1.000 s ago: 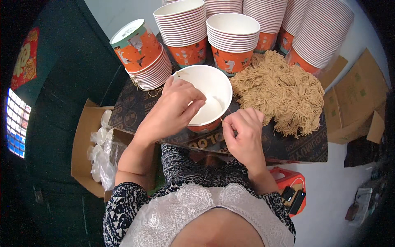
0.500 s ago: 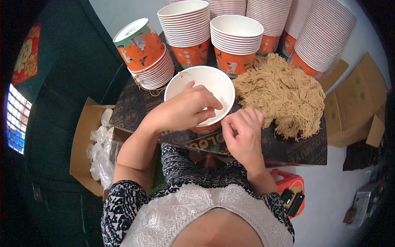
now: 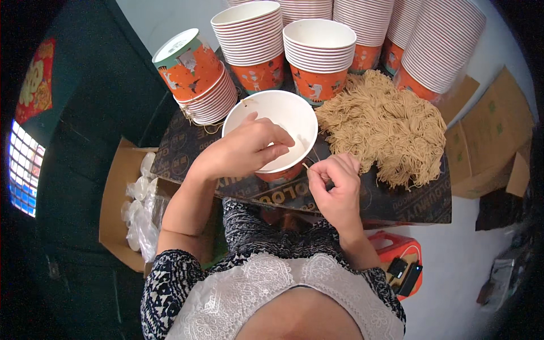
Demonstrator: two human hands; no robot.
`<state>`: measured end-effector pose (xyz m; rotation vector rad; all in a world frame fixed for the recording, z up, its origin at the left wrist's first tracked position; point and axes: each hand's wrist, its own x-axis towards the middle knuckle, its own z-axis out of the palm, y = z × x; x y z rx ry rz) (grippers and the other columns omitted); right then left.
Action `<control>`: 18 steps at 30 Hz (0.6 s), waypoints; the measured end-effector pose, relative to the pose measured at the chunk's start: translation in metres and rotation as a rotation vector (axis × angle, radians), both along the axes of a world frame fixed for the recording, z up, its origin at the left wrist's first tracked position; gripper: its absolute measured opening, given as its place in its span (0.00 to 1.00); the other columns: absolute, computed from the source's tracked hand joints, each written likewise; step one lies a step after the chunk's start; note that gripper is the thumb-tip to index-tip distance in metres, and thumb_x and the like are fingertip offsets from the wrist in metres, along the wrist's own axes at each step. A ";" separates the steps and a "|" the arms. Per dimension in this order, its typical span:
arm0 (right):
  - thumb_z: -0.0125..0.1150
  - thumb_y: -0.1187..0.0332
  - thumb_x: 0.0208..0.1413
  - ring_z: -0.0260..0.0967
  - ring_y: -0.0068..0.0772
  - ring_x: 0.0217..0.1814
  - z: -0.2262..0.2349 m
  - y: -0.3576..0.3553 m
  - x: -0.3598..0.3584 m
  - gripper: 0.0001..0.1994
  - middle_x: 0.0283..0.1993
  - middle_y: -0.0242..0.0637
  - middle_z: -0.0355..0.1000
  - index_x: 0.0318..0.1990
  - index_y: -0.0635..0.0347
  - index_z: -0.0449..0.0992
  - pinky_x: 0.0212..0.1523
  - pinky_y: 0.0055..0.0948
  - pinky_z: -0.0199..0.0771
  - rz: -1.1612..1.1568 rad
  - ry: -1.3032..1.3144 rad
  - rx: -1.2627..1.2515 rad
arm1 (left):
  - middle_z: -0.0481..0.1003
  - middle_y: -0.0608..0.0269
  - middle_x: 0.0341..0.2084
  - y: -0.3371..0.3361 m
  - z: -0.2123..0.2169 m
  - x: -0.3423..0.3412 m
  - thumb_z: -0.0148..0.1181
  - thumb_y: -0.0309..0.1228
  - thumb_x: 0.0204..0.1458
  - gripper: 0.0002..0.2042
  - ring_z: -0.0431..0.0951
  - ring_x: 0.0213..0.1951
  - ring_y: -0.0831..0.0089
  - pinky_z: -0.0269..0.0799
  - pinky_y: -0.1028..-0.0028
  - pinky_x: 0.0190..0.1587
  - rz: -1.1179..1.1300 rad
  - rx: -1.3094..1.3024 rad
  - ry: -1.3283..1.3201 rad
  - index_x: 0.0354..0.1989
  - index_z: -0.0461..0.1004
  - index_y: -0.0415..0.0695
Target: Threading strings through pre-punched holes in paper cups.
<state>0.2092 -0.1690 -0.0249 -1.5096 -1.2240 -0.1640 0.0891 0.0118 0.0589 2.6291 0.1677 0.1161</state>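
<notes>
A white-lined orange paper bowl (image 3: pixel 283 116) stands on a dark board (image 3: pixel 396 198) across my lap. My left hand (image 3: pixel 243 148) grips the bowl's near rim, fingers curled over its edge. My right hand (image 3: pixel 334 187) is just right of the bowl, thumb and forefinger pinched on a thin tan string (image 3: pixel 310 169). A heap of the same tan strings (image 3: pixel 385 127) lies on the board to the right.
Tall stacks of orange paper bowls (image 3: pixel 255 51) line the far edge, and one lidded bowl (image 3: pixel 187 62) tops a leaning stack at the left. A cardboard box with clear plastic bags (image 3: pixel 139 209) sits lower left. A red tool case (image 3: pixel 399 266) lies on the floor.
My left hand has slid from inside the bowl toward its near rim. The bowl has shifted a little to the left. My right hand stays pinched by the bowl.
</notes>
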 end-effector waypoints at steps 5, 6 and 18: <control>0.66 0.78 0.44 0.63 0.34 0.29 0.001 0.003 -0.002 0.08 0.22 0.28 0.65 0.25 0.54 0.72 0.41 0.35 0.56 -0.016 -0.027 0.006 | 0.78 0.58 0.40 -0.004 0.002 0.000 0.60 0.32 0.58 0.10 0.75 0.51 0.62 0.50 0.54 0.68 0.024 0.020 0.023 0.45 0.80 0.43; 0.66 0.77 0.43 0.63 0.34 0.29 0.001 0.003 -0.002 0.08 0.22 0.28 0.65 0.25 0.54 0.72 0.41 0.35 0.56 -0.019 -0.037 0.011 | 0.78 0.59 0.40 -0.004 0.002 0.000 0.60 0.32 0.58 0.10 0.75 0.51 0.63 0.49 0.53 0.68 0.022 0.011 0.030 0.46 0.79 0.44; 0.66 0.77 0.44 0.64 0.35 0.30 0.002 0.010 -0.002 0.09 0.23 0.29 0.65 0.24 0.55 0.69 0.41 0.36 0.56 -0.025 -0.082 -0.012 | 0.78 0.61 0.41 -0.006 0.004 0.000 0.60 0.32 0.57 0.11 0.75 0.52 0.62 0.46 0.47 0.70 0.006 -0.004 0.061 0.47 0.79 0.46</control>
